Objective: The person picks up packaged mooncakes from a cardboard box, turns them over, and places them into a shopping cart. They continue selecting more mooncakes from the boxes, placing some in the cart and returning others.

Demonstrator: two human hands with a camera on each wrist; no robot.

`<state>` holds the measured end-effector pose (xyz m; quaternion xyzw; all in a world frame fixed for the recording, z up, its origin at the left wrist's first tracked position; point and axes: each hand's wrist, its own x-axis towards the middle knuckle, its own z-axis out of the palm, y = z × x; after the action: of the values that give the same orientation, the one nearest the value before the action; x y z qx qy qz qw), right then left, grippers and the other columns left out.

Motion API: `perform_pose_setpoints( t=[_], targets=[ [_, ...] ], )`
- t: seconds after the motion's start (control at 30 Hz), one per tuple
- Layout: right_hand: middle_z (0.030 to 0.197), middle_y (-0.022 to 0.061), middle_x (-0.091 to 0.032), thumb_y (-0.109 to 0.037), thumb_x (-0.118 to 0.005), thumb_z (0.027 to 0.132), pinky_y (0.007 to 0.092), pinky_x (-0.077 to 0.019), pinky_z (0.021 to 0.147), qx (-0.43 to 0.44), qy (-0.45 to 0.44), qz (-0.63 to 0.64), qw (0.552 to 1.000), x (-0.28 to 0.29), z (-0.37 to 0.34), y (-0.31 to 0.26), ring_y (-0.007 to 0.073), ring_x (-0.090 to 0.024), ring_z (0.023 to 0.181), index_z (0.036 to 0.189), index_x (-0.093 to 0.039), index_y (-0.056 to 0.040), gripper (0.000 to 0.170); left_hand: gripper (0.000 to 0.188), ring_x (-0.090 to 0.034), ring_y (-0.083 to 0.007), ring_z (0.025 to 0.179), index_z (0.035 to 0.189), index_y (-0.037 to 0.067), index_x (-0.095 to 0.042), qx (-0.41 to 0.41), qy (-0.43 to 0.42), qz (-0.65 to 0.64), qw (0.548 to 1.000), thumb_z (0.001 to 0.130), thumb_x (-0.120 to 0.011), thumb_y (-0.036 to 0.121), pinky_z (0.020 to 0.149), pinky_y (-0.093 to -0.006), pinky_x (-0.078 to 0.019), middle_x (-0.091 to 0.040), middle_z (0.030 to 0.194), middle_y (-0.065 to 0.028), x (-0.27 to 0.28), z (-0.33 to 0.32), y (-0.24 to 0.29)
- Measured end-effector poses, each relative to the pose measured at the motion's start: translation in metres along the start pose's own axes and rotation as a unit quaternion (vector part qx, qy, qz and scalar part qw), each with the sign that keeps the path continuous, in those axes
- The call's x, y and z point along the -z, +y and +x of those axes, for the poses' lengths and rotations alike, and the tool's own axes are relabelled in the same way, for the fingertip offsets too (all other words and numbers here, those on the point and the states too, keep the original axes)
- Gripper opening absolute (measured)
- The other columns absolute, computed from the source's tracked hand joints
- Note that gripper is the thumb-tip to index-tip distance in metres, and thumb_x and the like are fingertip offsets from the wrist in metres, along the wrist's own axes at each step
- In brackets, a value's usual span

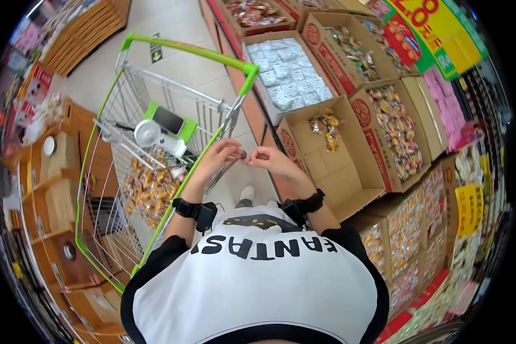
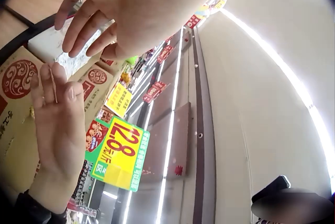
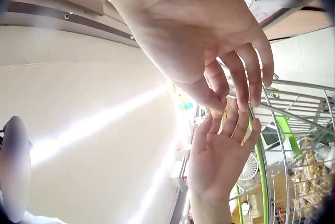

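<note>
My left hand point(image 1: 219, 155) and right hand point(image 1: 274, 161) face each other in front of my body, fingertips close together. In the left wrist view, the left hand point(image 2: 128, 12) shows loosely bent fingers and a bare palm. The right hand point(image 3: 209, 46) has its thumb near its index finger in the right wrist view, and nothing shows in its grasp. Beside the left hand is the green-rimmed shopping cart point(image 1: 184, 193), holding many yellow-wrapped snack packets point(image 1: 148, 192). Nearest the right hand stands a cardboard box point(image 1: 350, 175) with several wrapped snacks point(image 1: 325, 127) at its far end.
A white fan point(image 1: 148, 133) and a phone point(image 1: 168, 121) sit on the cart's green part. More boxes surround the right side, including blue-white packets point(image 1: 284, 71) and wrapped snacks point(image 1: 397, 132). A price sign point(image 1: 436, 28) stands behind them. Wooden shelves point(image 1: 51, 218) line the left.
</note>
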<state>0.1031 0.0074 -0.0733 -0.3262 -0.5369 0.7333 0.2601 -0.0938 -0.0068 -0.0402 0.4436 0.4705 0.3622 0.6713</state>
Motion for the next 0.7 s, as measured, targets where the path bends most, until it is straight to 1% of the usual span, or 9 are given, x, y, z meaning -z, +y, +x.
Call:
perform_pose_setpoints(
  t=[0.07, 0.2, 0.27, 0.4, 0.5, 0.53, 0.6, 0.67, 0.7],
  targets=[
    [0.085, 0.0044, -0.058, -0.013, -0.056, 0.080, 0.0229, -0.0418, 0.076, 0.011, 0.041, 0.031, 0.999, 0.008, -0.009, 0.002, 0.0100, -0.054, 0.083, 0.074, -0.050, -0.0035, 0.012, 0.021, -0.056, -0.0119, 0.083, 0.099, 0.003, -0.053, 0.018, -0.024, 0.033, 0.999, 0.084, -0.045, 0.015, 0.076, -0.0246, -0.0422, -0.059, 0.088, -0.0056, -0.012, 0.009, 0.007],
    [0.083, 0.0037, -0.058, -0.014, -0.055, 0.082, 0.0227, -0.0420, 0.075, 0.041, 0.102, 0.020, 0.994, 0.021, -0.029, -0.001, 0.0099, -0.053, 0.081, 0.077, -0.052, -0.0030, 0.012, 0.020, -0.056, -0.0117, 0.083, 0.099, 0.005, -0.053, 0.021, -0.077, 0.040, 0.996, 0.085, -0.043, 0.015, 0.076, -0.0249, -0.0420, -0.059, 0.088, -0.0042, -0.033, 0.031, 0.004],
    [0.083, 0.0036, -0.058, -0.016, -0.052, 0.083, 0.0229, -0.0421, 0.075, 0.045, 0.127, 0.023, 0.991, 0.027, -0.039, -0.005, 0.0100, -0.053, 0.081, 0.084, -0.055, -0.0013, 0.015, 0.020, -0.056, -0.0116, 0.082, 0.099, 0.005, -0.053, 0.026, -0.097, 0.038, 0.994, 0.085, -0.043, 0.016, 0.076, -0.0248, -0.0419, -0.059, 0.088, -0.0039, -0.045, 0.038, 0.004],
    [0.082, 0.0041, -0.059, -0.020, -0.049, 0.085, 0.0240, -0.0428, 0.073, 0.051, 0.190, -0.015, 0.980, 0.046, -0.057, -0.004, 0.0108, -0.054, 0.080, 0.086, -0.057, 0.0004, 0.022, 0.019, -0.056, -0.0110, 0.082, 0.097, 0.006, -0.053, 0.032, -0.138, 0.062, 0.988, 0.086, -0.042, 0.016, 0.076, -0.0246, -0.0418, -0.059, 0.088, -0.0038, -0.066, 0.051, 0.005],
    [0.081, 0.0063, -0.061, -0.030, -0.044, 0.088, 0.0254, -0.0439, 0.072, -0.013, 0.274, -0.036, 0.961, 0.066, -0.071, -0.011, 0.0134, -0.056, 0.077, 0.085, -0.061, 0.0010, 0.035, 0.018, -0.056, -0.0107, 0.082, 0.096, 0.006, -0.053, 0.033, -0.159, 0.079, 0.983, 0.086, -0.042, 0.016, 0.075, -0.0242, -0.0419, -0.059, 0.088, -0.0037, -0.077, 0.057, 0.006],
    [0.088, 0.0063, -0.061, -0.035, -0.037, 0.090, 0.0263, -0.0426, 0.076, -0.004, 0.269, -0.053, 0.962, 0.077, -0.075, -0.009, 0.0140, -0.056, 0.082, 0.089, -0.061, -0.0012, 0.042, 0.018, -0.055, -0.0106, 0.082, 0.096, 0.006, -0.053, 0.034, -0.163, 0.082, 0.983, 0.086, -0.042, 0.017, 0.075, -0.0240, -0.0420, -0.059, 0.088, -0.0036, -0.079, 0.058, 0.006],
    [0.085, 0.0068, -0.062, -0.043, -0.032, 0.089, 0.0259, -0.0430, 0.074, -0.042, 0.328, -0.087, 0.940, 0.098, -0.084, -0.012, 0.0145, -0.057, 0.080, 0.087, -0.063, -0.0020, 0.051, 0.018, -0.055, -0.0106, 0.082, 0.096, 0.006, -0.053, 0.033, -0.170, 0.082, 0.981, 0.086, -0.042, 0.017, 0.075, -0.0238, -0.0423, -0.059, 0.087, -0.0037, -0.081, 0.064, 0.002],
    [0.081, 0.0068, -0.063, -0.049, -0.028, 0.088, 0.0253, -0.0432, 0.071, -0.049, 0.383, -0.084, 0.919, 0.124, -0.090, -0.006, 0.0148, -0.057, 0.077, 0.082, -0.065, -0.0025, 0.060, 0.019, -0.055, -0.0107, 0.082, 0.096, 0.006, -0.053, 0.032, -0.175, 0.082, 0.981, 0.086, -0.042, 0.017, 0.074, -0.0236, -0.0425, -0.059, 0.087, -0.0037, -0.081, 0.067, 0.000],
    [0.080, 0.0067, -0.063, -0.046, -0.026, 0.089, 0.0256, -0.0433, 0.069, -0.049, 0.415, -0.094, 0.904, 0.140, -0.091, 0.002, 0.0149, -0.058, 0.075, 0.080, -0.066, -0.0030, 0.059, 0.019, -0.055, -0.0107, 0.082, 0.096, 0.006, -0.054, 0.034, -0.171, 0.083, 0.981, 0.085, -0.043, 0.017, 0.074, -0.0237, -0.0427, -0.059, 0.087, -0.0039, -0.082, 0.068, -0.001]
  ],
)
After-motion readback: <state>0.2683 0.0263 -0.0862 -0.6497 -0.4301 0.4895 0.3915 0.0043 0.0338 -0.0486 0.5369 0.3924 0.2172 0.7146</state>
